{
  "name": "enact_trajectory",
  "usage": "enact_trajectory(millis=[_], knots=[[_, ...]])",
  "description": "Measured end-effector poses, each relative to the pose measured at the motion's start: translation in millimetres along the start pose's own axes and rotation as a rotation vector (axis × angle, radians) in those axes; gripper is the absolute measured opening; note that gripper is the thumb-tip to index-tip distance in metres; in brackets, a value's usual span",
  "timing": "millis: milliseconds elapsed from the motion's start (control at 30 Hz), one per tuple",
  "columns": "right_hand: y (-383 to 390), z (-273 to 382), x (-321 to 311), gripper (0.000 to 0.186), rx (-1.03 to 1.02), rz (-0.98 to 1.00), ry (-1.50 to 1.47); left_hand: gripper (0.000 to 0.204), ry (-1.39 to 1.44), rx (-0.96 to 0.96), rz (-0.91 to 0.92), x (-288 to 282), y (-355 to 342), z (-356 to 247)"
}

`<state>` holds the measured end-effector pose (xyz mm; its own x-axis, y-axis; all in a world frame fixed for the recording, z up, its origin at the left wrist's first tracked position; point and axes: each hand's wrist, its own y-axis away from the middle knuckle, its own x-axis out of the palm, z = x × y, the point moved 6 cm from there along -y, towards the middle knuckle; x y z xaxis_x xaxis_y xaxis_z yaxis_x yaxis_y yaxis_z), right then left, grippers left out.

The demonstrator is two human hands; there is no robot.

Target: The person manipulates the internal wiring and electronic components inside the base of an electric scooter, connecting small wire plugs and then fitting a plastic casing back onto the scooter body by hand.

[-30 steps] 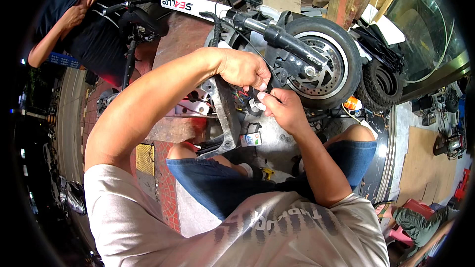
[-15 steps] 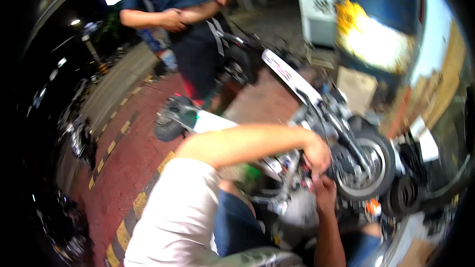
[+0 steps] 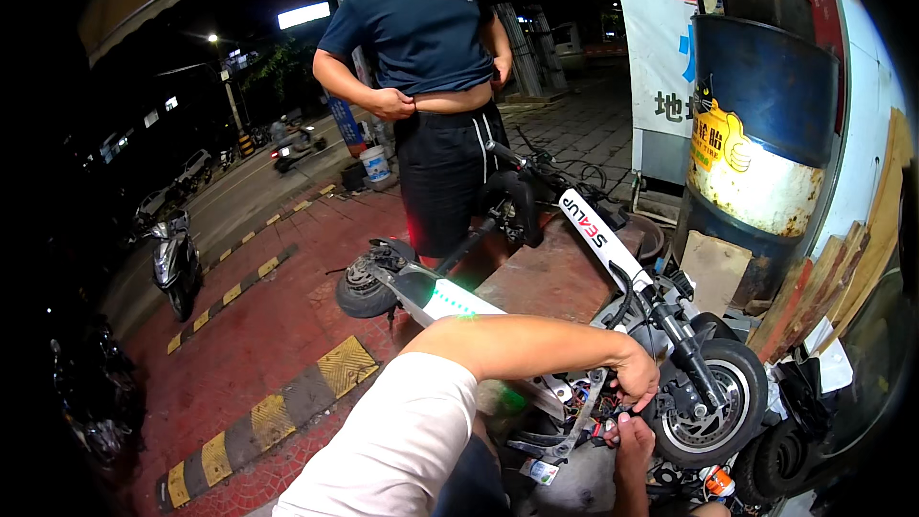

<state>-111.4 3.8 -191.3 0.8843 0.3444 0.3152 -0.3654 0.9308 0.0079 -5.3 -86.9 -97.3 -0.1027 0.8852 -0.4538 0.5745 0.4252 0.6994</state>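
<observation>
A white electric scooter [image 3: 459, 303] lies tipped over before me, with green lights along its deck. Its front wheel [image 3: 713, 404] and white stem [image 3: 603, 241] are on the right. Coloured wires [image 3: 580, 393] show in an opened part of it, beside a metal bracket [image 3: 587, 418]. My left hand [image 3: 636, 378] reaches across to the front wheel, fingers pinched downward over the wiring. Just below it, my right hand [image 3: 632, 438] has thumb and finger pressed together near small red and black parts. What either hand grips is too small to make out.
A person in a dark top [image 3: 421, 43] stands beyond the scooter, hands at the shirt hem. A blue-and-white drum [image 3: 761, 134] and wooden boards [image 3: 828, 278] stand at the right. Loose tyres [image 3: 780, 458] lie near my right. A yellow-and-black speed bump [image 3: 278, 421] crosses the red paving.
The view has tipped upward, so the scooter and my hands sit lower in it. My hands stay close together at the wiring. The standing person's hands have moved apart along the hem.
</observation>
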Motion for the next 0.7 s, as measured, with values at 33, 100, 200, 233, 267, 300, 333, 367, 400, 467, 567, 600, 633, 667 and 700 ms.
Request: enact_trajectory(millis=[33,100,200,233,267,300,333,367,400,467,567,600,633,667,700], knots=[[-0.3,0.7,1.3,0.038,-0.011,-0.01,0.045,0.032,0.018,-0.012,-0.017,-1.2,-0.5,0.9],[0.5,2.3,5.8,0.04,-0.014,-0.012,0.094,0.031,0.046,-0.029,-0.051,-2.5,-0.9,3.9],[0.7,1.0,9.6,0.042,-0.013,-0.002,0.119,0.031,0.094,-0.037,-0.034,-1.7,-3.2,10.0],[0.9,-0.4,10.4,0.042,-0.01,0.001,0.115,0.031,0.096,-0.02,-0.038,-1.7,-3.0,8.7],[1.2,-1.5,10.5,0.042,-0.019,0.019,0.094,0.032,0.099,-0.003,-0.042,-1.4,-2.7,7.4],[1.3,-2.8,9.0,0.042,-0.028,0.037,0.072,0.033,0.101,0.014,-0.047,-1.2,-2.7,6.0],[2.1,-3.6,13.7,0.041,-0.032,0.065,0.045,0.033,0.099,0.047,-0.035,1.5,-5.1,9.7],[2.7,-2.7,17.1,0.04,-0.044,0.087,0.073,0.034,0.098,0.081,-0.023,3.9,-8.6,12.3],[3.8,-0.6,19.7,0.039,-0.056,0.11,0.1,0.035,0.098,0.114,-0.012,7.1,-10.7,16.5],[3.1,1.5,16.3,0.037,-0.081,0.113,0.149,0.033,0.108,0.118,0.001,6.3,-7.9,10.7],[-1.3,-6.1,16.8,0.035,-0.099,0.096,0.184,0.032,0.157,0.095,0.024,7.5,-8.0,11.5],[-1.1,-8.3,18.2,0.034,-0.098,0.092,0.194,0.031,0.175,0.081,0.025,8.7,-7.4,13.1],[1.7,-7.4,19.2,0.033,-0.093,0.086,0.205,0.031,0.197,0.068,0.029,11.4,-6.4,13.0],[2.2,-4.3,20.3,0.033,-0.103,0.096,0.245,0.031,0.191,0.064,0.018,11.7,-5.2,12.9],[-0.5,0.5,21.7,0.033,-0.112,0.105,0.283,0.031,0.186,0.06,0.008,10.0,-3.0,13.7]])
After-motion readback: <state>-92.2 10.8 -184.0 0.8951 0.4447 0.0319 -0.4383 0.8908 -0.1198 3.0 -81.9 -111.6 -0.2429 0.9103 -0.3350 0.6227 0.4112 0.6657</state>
